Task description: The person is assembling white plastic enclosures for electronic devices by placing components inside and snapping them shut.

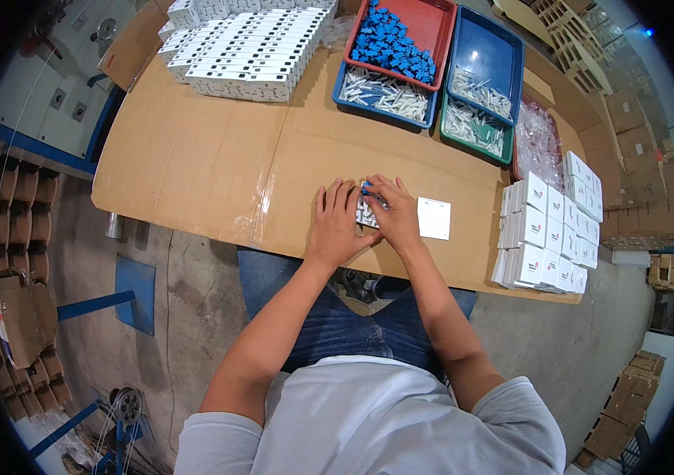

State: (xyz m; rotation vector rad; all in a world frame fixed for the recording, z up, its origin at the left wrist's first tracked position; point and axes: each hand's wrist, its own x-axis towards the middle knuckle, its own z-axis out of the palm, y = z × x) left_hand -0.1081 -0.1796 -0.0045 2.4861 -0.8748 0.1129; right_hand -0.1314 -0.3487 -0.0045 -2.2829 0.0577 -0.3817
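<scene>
A small white box or tray lies on the cardboard-covered table near its front edge, partly covered by both hands, with small white pieces inside. My left hand rests along its left side, fingers stretched out and thumb reaching across the near edge. From the right, my right hand bends over the box. Its fingertips are closed at a small blue plastic piece at the box's far end. Beside that hand lies a flat white square, perhaps a lid.
Stacked white boxes stand far left; more white boxes are piled at right. A red tray holds blue pieces. Blue and green trays hold white pieces. Clear plastic bags fill another tray. The table has a rounded left edge.
</scene>
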